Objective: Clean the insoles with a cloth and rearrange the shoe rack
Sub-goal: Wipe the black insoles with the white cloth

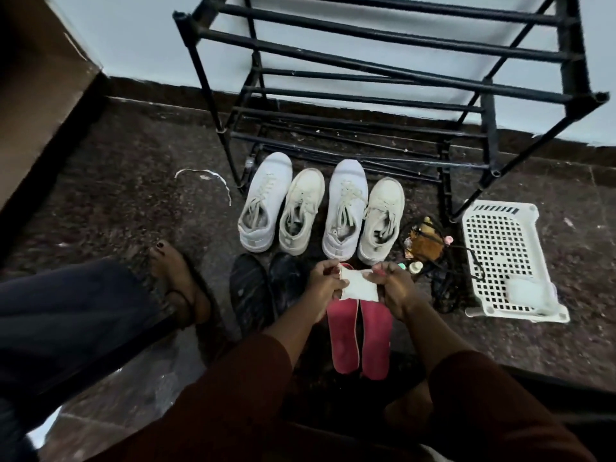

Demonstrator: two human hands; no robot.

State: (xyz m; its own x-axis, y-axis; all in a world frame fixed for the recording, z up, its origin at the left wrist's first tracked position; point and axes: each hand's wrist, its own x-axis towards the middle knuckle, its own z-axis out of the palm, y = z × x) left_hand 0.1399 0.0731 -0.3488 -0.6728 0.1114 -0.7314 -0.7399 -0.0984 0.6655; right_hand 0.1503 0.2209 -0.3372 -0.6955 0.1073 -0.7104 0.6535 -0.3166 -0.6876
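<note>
Both hands hold a small white cloth [360, 285] stretched between them. My left hand [325, 284] pinches its left edge and my right hand [395, 284] pinches its right edge. Just below the cloth, two red insoles [360, 338] lie side by side on the floor. Two dark insoles [263, 291] lie to their left. Several white sneakers [320, 211] stand in a row in front of the black shoe rack [383, 95], whose shelves hold nothing.
A white perforated plastic basket [510, 261] lies on its side at the right. Small bottles, a brown pouch and black cords [430, 255] sit between it and the sneakers. A sandalled foot [180, 288] rests at the left. A brown cabinet [40, 95] stands far left.
</note>
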